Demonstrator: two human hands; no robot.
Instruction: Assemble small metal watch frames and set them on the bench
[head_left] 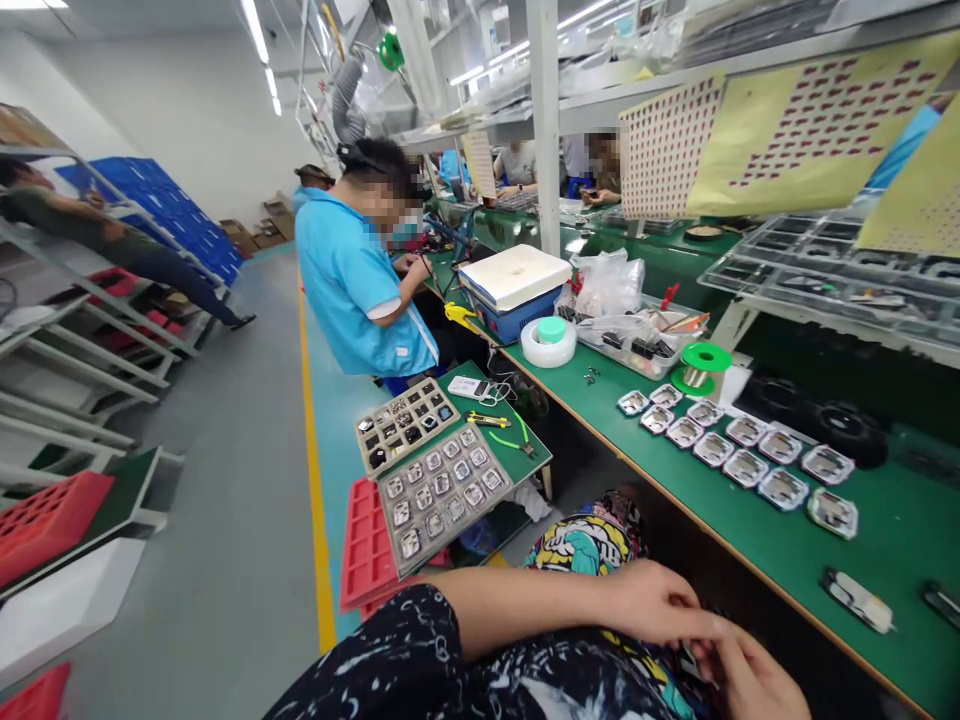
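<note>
Low in the view, below the front edge of the green bench [885,540], my two hands meet over my lap. My left hand [654,603] reaches in from the left on a bare forearm, fingers curled and pinched. My right hand [750,682] is against it at the bottom edge, fingers also closed. Something small sits between the fingertips, too hidden to name. Two rows of small silver-framed parts [739,455] lie on the bench above my hands.
A side table on my left holds two grey trays of parts [441,492], a red tray [366,548] and tweezers. Further along the bench are a tape roll [549,342], a green solder spool [703,362] and a white-topped box [514,277]. A co-worker in a blue shirt [349,285] sits beyond.
</note>
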